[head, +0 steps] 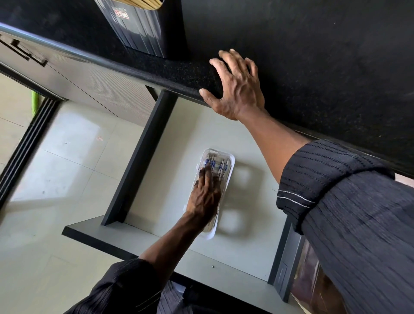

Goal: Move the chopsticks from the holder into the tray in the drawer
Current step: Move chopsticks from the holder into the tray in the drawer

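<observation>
A dark ribbed holder [143, 29] stands on the black countertop [324, 67] at the top, with tan chopstick ends [143, 2] showing at its rim. Below, the drawer [248, 226] is pulled out. A clear plastic tray [231, 162] lies on its pale floor and holds several chopsticks [223, 167] with blue-patterned ends. My left hand [205, 197] lies over the tray, fingers stretched flat along the chopsticks and covering their lower part. My right hand [235, 89] rests palm down on the counter's front edge, fingers spread, holding nothing.
The drawer has dark side walls [143, 152] and a grey front panel [125, 237]. Pale floor tiles [67, 157] lie to the left, beside a dark sliding-door track [26, 143]. A cabinet handle [26, 51] shows at the upper left.
</observation>
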